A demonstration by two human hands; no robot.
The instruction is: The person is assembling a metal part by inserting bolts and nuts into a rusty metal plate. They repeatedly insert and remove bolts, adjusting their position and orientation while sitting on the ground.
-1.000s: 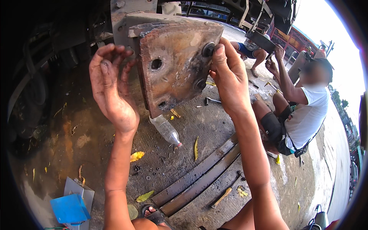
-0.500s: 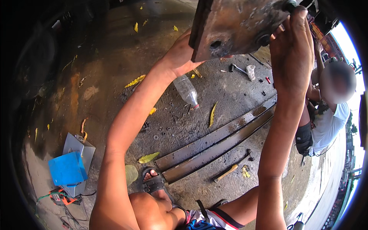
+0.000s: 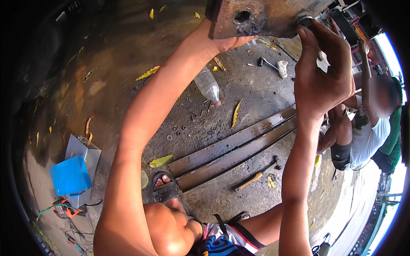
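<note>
A rusty, thick metal plate [image 3: 269, 21] fills the top of the view, with an open round hole near its left corner. My left hand [image 3: 220, 39] holds the plate from behind and below; most of its fingers are hidden by the metal. At the plate's lower right edge, my right hand [image 3: 322, 72] pinches a dark bolt [image 3: 304, 20] between thumb and index finger, the bolt seated at the plate's surface. The other fingers of that hand are curled.
Two long metal leaf-spring strips [image 3: 230, 149] lie on the wet concrete. Around them are a hammer [image 3: 256, 178], a plastic bottle [image 3: 207, 85], a ratchet wrench [image 3: 268, 64] and loose washers. A blue-topped case [image 3: 70, 175] stands left. A person in white [image 3: 369, 138] crouches right, another in green behind.
My right hand has shifted from the bolt at the plate's far right to the nearer one, its thumb and finger now on it. The plate appears higher in view.
</note>
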